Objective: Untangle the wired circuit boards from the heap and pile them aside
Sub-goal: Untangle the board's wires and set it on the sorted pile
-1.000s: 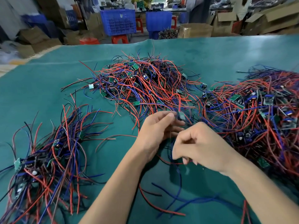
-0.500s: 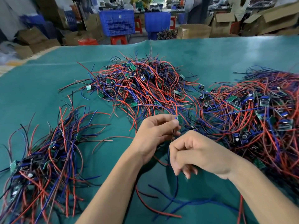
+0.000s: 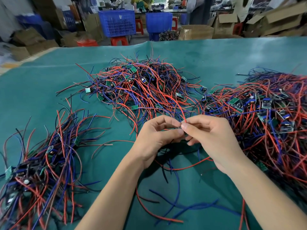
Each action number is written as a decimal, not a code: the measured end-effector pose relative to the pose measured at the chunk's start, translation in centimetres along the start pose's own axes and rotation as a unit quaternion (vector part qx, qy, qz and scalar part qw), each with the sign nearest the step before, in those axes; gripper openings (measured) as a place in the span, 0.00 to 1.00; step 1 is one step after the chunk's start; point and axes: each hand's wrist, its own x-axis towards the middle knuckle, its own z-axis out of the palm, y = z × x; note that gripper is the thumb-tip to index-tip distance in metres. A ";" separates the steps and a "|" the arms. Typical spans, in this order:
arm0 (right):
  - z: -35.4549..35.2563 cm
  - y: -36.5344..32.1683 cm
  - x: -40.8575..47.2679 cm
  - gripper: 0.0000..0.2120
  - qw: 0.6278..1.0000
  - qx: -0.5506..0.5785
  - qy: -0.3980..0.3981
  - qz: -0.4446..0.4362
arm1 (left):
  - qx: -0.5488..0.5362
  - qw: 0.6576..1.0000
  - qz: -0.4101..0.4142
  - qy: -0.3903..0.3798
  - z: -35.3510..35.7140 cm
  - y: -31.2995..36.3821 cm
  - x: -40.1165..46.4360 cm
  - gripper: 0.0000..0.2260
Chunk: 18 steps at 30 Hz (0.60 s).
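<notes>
Where the two hands meet above the teal table cover [image 3: 232, 63], the left hand [image 3: 154, 140] and right hand [image 3: 214, 138] pinch together on one small wired circuit board [image 3: 180, 127], thumbs and forefingers closed on it from either side; the board itself is mostly hidden between the fingertips. One red wire [image 3: 180, 107] rises from the pinch and arcs away from the person into the central heap [image 3: 141, 90]. Beneath the grip, loose leads hang and trail toward the person across the cover: a red lead [image 3: 186, 166] looping under the right wrist, a blue lead [image 3: 178, 185] running down between the forearms, and a black lead [image 3: 163, 171] beside it. Beyond the grip lies the central heap, a tangle of red, blue and black wires with small green boards scattered through it. Right of the grip, reaching close to the right hand, lies a second, larger heap [image 3: 265, 113] of the same wired boards, its near edge partly blurred. Left of the grip and well apart from it lies a sorted pile [image 3: 41, 163], its wires running roughly parallel and fanning outward from the boards bunched at its near end. Past the table's far edge stand blue plastic crates [image 3: 117, 22], red stools [image 3: 118, 41] and cardboard boxes [image 3: 196, 31], all blurred.
</notes>
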 end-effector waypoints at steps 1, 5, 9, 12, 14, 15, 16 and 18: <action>0.0 -0.2 0.1 0.06 1.000 0.025 -0.002 0.012 | -0.003 1.000 -0.004 -0.002 0.0 0.0 0.0 0.09; -0.3 -0.3 0.3 0.07 0.993 0.107 -0.009 0.052 | 0.050 0.999 -0.010 -0.016 0.1 0.0 0.0 0.06; -0.4 -0.1 0.4 0.03 0.994 0.103 0.027 0.033 | 0.093 0.995 -0.011 -0.029 0.1 0.0 -0.1 0.04; -0.5 0.0 0.6 0.03 0.994 0.090 0.060 0.000 | 0.113 0.993 -0.005 -0.031 0.2 0.2 -0.1 0.07; -0.7 -0.1 0.8 0.05 0.991 0.093 0.093 -0.018 | 0.119 0.992 -0.002 -0.034 0.3 0.2 -0.1 0.08; -0.9 -0.1 0.9 0.06 0.988 0.096 0.116 -0.030 | 0.120 0.992 -0.001 -0.036 0.3 0.2 -0.1 0.09; -1.2 -0.1 1.1 0.08 0.984 0.098 0.140 -0.044 | 0.121 0.992 0.000 -0.037 0.4 0.2 -0.1 0.09; -1.9 -0.2 1.4 0.09 0.974 0.104 0.189 -0.071 | 0.119 0.992 0.001 -0.036 0.5 0.2 -0.1 0.07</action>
